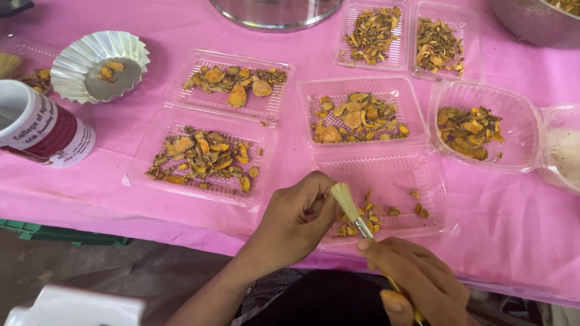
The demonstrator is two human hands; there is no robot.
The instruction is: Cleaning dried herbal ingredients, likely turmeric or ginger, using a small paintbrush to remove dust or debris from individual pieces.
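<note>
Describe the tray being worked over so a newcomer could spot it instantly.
On the pink tablecloth, find the near edge where the two hands meet. The clear ribbed plastic tray lies just beyond them, under the pale-bristled brush. Unlike its fuller neighbours, it holds only a few orange-yellow dried slices.

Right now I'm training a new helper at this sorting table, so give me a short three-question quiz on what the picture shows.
1. True or false: the right hand holds a small brush.
2. What lies in the fluted foil cup? A) two or three dried yellow-orange slices B) white powder C) nothing
3. The left hand is nearest to which thing, the clear tray with few slices or the mug?

Key: 1 true; 2 A; 3 the clear tray.
</note>
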